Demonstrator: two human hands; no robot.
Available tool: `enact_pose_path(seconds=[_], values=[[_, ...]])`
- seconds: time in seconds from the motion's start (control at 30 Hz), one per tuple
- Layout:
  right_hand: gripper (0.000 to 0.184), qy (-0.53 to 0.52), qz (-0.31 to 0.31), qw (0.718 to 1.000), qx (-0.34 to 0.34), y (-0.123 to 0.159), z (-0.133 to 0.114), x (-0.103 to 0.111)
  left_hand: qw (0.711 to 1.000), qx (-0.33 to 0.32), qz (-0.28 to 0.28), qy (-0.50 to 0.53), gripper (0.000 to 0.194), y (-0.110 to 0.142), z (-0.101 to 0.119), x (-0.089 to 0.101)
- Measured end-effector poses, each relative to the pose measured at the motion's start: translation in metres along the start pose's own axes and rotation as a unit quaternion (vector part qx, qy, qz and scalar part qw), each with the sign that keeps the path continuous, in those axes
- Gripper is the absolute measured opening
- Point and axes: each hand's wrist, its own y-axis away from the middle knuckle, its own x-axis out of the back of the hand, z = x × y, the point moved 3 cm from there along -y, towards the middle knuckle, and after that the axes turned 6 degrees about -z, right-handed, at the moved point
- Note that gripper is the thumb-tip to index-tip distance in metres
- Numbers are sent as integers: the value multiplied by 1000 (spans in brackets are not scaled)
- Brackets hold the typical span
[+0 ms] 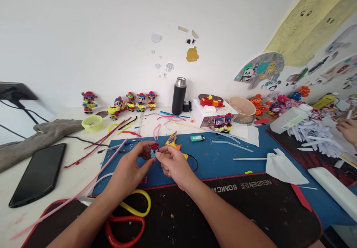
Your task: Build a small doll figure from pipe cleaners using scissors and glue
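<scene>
Between my two hands, over the blue mat [212,162], is a small figure [154,148] with a dark red top and a light blue part below. My left hand [132,164] pinches it from the left with thumb and fingers. From the right, my right hand [175,162] closes thumb and forefinger at its lower side; its other fingers are curled. Right behind the hands lies a yellow hot glue gun [172,140]. Scissors with one yellow and one red handle [126,220] lie under my left forearm, their blades partly hidden by it.
Several finished figures [141,102] stand along the wall. Pipe cleaners [97,143], a phone [39,173] and a yellow tape roll [93,123] lie left. A black flask [179,96] and white box [214,114] stand behind. Paper strips [315,136] and another person's hand [348,132] are right.
</scene>
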Motion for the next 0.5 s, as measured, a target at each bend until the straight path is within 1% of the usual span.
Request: enact_pose_path(seconds=[0.3,0.5], values=[[39,1,5,1000,2,-2,5,2,1000,9,0,17,36,0,-1,-1],[42,-8,-7,1000,0,1,-2,-1,994,34,-12,103,42,-2,-7,-1]])
